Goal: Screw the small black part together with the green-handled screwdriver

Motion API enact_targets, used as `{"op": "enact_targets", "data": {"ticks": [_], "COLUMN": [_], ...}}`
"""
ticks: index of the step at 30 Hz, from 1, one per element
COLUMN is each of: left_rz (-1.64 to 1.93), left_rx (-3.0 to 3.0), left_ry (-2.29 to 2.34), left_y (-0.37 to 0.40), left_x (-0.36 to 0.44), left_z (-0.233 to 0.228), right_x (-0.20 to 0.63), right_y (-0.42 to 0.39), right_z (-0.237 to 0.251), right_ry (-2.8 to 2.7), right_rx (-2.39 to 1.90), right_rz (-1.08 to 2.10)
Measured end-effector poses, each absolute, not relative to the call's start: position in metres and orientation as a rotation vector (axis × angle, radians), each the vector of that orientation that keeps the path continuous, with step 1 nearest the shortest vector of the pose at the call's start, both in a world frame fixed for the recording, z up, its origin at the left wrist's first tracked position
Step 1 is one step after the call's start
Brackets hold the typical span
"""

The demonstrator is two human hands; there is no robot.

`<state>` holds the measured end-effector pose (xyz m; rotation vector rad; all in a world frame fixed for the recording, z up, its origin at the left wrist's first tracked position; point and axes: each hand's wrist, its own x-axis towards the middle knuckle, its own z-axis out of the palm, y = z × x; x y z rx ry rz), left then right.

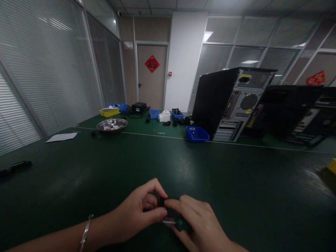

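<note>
Low in the middle of the head view, my left hand [141,210] pinches a small dark part [162,202] between thumb and fingers. Its kind is hard to make out, since the fingertips cover most of it. My right hand [199,218] is curled round a small screwdriver [180,224] with a dark, greenish handle. The thin metal shaft points left, just below the left thumb. The right index fingertip touches the dark part. Whether the screwdriver's tip touches it is hidden.
Across the green table [126,157] stand a metal bowl [112,126] of small parts, a blue bin [197,134] and a black computer case [217,101]. Paper [62,137] and a dark tool-like object [19,165] lie left. A yellow bin [333,166] shows at the right edge.
</note>
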<state>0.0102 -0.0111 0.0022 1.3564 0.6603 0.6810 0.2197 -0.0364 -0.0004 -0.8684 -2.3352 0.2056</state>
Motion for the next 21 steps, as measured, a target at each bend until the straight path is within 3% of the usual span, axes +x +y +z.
{"op": "enact_targets", "data": {"ticks": [12, 21], "left_rz": [1.549, 1.671], "left_rx": [0.947, 0.847], "left_ry": [1.130, 1.137], "left_y": [0.097, 0.108], "left_x": [-0.083, -0.096], "left_z": [-0.002, 0.000], "right_x": [0.230, 0.229], "right_y": [-0.031, -0.032], "right_z": [0.002, 0.001], "right_ry": [-2.070, -2.128], "right_rx": [-1.088, -1.025], "right_rz": [0.648, 0.697]}}
